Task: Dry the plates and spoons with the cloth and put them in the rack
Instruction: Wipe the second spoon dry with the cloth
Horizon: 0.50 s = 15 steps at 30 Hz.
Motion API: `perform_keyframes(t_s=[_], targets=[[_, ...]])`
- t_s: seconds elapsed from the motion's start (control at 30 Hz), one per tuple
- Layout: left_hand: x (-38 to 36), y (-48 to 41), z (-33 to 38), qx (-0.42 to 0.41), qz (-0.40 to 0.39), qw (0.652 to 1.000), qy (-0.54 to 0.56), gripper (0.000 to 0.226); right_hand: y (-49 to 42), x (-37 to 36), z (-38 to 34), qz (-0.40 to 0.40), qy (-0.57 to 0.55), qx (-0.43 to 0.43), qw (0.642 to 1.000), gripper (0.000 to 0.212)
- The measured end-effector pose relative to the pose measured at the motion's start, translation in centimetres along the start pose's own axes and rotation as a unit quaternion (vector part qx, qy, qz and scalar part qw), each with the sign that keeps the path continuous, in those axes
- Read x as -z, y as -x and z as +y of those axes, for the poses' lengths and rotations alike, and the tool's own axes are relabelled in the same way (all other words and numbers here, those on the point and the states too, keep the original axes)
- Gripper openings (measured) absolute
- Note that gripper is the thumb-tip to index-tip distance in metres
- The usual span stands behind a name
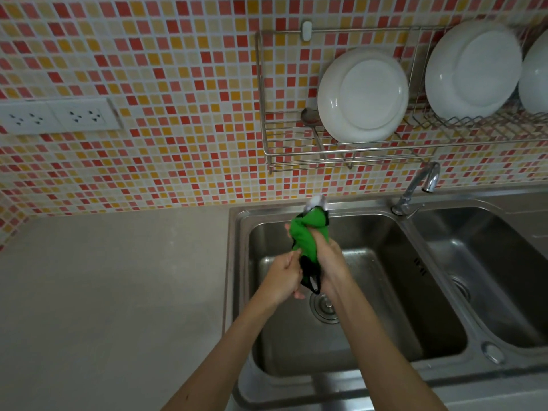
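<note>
In the head view, above the sink [385, 307], the right hand [333, 262] grips the cloth [308, 232] bunched round a spoon [316, 201], its bowl poking out on top, while the left hand [281, 277] curls on the cloth's lower end; a loose, wet grip could let the spoon slip into the sink.

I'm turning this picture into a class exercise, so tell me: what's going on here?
A person is drying something over the left basin of a double stainless-steel sink. The right hand grips a bunched green cloth and the left hand holds its lower end. A pale rounded tip, probably a spoon, sticks out of the top. Three round white plates and one metal spoon already sit in the wire wall rack.
</note>
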<state>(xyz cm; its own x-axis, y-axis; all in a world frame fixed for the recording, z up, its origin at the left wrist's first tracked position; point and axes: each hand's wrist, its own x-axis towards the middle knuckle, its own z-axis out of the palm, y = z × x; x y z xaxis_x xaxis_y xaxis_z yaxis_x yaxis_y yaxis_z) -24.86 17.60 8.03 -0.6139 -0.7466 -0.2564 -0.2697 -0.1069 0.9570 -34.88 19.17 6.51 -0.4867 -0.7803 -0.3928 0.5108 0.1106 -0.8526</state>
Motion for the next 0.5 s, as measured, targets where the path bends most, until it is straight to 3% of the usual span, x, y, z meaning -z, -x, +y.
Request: perform_keyframes(t_s=[0.17, 0.3, 0.5], targets=[[0.9, 0.1, -0.9, 0.031, -0.017, 0.999, 0.025, 0.041, 0.9, 0.9, 0.1, -0.037, 0.041, 0.001, 0.998, 0.012], [0.6, 1.3, -1.0, -0.009, -0.109, 0.994, -0.004, 0.041, 0.1, 0.7, -2.5, -0.012, -0.046, 0.016, 0.999, 0.039], [0.4, 1.7, 0.1, -0.039, -0.127, 0.991, -0.023, 0.041, 0.3, 0.1, -3.5, 0.022, -0.053, 0.036, 0.998, 0.035]])
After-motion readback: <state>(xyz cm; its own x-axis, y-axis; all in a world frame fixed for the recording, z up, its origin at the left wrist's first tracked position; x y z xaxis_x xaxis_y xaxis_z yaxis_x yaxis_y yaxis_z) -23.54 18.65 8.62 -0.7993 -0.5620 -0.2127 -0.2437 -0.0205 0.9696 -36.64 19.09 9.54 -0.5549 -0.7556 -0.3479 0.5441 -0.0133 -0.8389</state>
